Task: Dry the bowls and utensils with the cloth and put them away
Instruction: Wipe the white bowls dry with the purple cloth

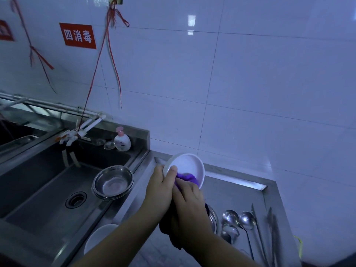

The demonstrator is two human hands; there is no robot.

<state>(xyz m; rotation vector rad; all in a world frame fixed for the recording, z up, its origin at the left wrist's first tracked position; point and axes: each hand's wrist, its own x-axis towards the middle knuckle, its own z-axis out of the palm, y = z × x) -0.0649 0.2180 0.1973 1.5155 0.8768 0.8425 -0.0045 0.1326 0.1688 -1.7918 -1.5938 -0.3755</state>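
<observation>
My left hand point(160, 185) grips the rim of a white bowl point(189, 164), tilted up over the steel counter. My right hand point(187, 197) holds a purple cloth point(187, 177) and presses it into the bowl; the rest of the cloth hangs below my wrist. Stacked steel bowls point(113, 182) sit in the sink by its right wall. Another white bowl point(100, 237) lies near the sink's front, partly behind my left forearm. Steel ladles point(239, 220) and long tongs point(272, 230) lie on the counter at right. A steel dish point(213, 218) shows partly behind my right hand.
The deep steel sink point(48, 189) with its drain point(76, 199) fills the left. A white tap point(81, 130) tied with red string hangs over it. A pink pump bottle point(122, 140) stands at the sink's back corner. White tiled wall rises behind the counter point(237, 193).
</observation>
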